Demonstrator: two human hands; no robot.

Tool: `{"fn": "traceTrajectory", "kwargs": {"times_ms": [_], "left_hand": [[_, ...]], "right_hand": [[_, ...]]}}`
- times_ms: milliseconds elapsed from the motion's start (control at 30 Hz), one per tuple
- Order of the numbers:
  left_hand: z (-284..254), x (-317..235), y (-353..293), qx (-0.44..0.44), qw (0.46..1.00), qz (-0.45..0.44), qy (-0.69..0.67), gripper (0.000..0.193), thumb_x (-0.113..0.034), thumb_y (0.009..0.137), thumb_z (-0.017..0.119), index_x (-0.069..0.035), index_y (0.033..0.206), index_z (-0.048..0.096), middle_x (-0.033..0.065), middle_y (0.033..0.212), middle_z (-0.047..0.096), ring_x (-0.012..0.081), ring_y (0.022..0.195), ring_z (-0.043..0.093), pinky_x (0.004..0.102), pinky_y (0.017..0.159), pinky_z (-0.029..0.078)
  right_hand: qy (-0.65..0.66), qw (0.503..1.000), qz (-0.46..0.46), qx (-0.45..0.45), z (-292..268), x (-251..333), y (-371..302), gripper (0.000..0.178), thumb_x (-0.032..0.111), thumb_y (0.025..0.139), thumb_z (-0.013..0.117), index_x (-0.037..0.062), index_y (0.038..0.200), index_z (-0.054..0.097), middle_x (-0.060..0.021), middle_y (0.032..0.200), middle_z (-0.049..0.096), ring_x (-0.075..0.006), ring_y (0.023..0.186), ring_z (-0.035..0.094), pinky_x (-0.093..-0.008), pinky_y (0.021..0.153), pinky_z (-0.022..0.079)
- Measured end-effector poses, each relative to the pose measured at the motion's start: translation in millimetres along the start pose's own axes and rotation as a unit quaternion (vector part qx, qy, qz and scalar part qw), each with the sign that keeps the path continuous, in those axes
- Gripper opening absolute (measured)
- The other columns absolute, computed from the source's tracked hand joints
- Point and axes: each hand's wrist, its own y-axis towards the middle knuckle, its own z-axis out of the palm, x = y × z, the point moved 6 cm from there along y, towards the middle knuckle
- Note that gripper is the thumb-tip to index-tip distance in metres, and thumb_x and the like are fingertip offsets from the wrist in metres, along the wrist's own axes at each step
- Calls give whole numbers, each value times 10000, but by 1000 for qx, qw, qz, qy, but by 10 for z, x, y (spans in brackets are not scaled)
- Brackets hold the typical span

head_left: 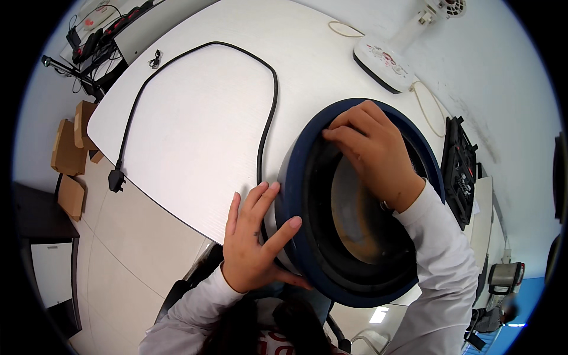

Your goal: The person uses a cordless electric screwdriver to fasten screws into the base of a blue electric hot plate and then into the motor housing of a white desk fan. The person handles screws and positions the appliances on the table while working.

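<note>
Stretching before you, the white bench (183,136) bears the blue-rimmed pot (296,201) at its near edge, already uncovered. A black cord (275,89) loops across the bench, left of the pot. Your left hand (251,254) spreads loosely against the pot's side, grasping nothing; your right hand (376,151) bunches its fingertips at the inner rim, where a grip can't be told. That handling seems unfinished; how much remains is unclear. The plug (116,180) sits unconnected at the bench's left edge.
</note>
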Motion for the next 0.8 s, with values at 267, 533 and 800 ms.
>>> {"fn": "traceTrajectory", "kwargs": {"times_ms": [267,533,800], "left_hand": [[-11,-30,24,-10,1000,10,-8,1113,-641,333,800,-281,1325,444,233,1378,376,446,1248,385,643,981,254],[-12,-76,21,-16,999,25,12,1162,-636,346,806,-245,1357,388,226,1387,358,441,1247,378,645,979,255],[2,-103,28,-13,999,36,7,1181,-589,346,834,-229,1371,368,224,1386,357,443,1242,384,648,972,258]], "right_hand": [[68,997,36,5,-11,-76,4,140,-8,686,660,45,813,637,-45,805,580,-221,781,552,-315,685,469],[-25,999,28,33,-126,-32,63,202,123,751,668,95,945,619,-33,762,598,-220,759,566,-338,710,452],[-146,982,104,-60,-1137,-82,-353,265,137,800,652,113,1063,629,-76,818,627,-252,762,583,-351,696,447]]}}
